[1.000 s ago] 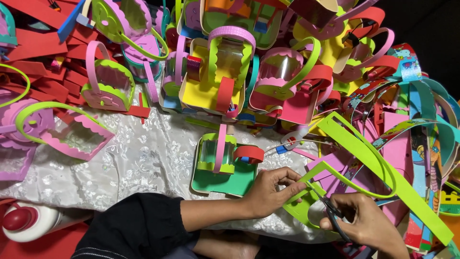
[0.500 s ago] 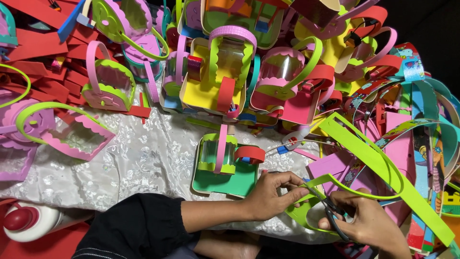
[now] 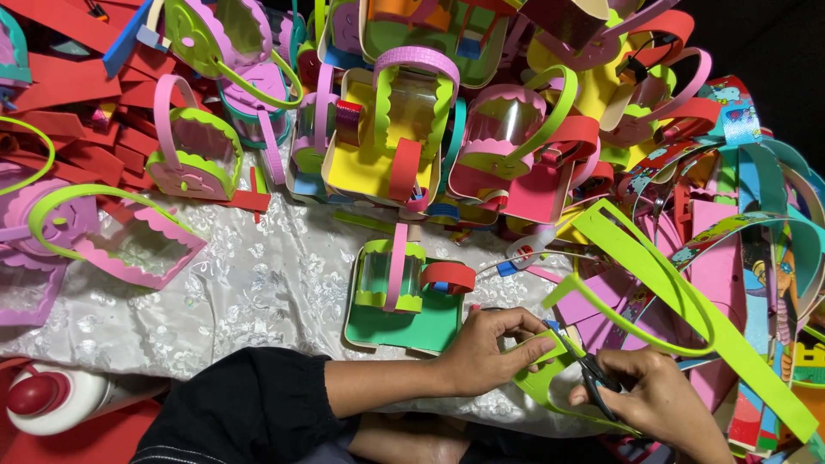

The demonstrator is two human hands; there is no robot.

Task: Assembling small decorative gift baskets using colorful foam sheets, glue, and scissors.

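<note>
Green foam strip [image 3: 550, 378] pinched by left hand [image 3: 481, 352], scissors [image 3: 593, 374]

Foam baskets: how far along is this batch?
Done: many assembled foam baskets are heaped at the back. In hand: the left hand pinches a lime green foam piece while the right hand works scissors at it. Left: one green-based basket stands apart, and loose foam strips remain at right.

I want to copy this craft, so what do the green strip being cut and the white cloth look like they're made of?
The green strip looks like matte craft foam: flat, even colour, visible thickness, and it bends in smooth curves without creasing. Stiff card can't be ruled out. The white cloth looks like lace or embossed fabric, slightly shiny, with a raised floral pattern and soft wrinkles.
</note>
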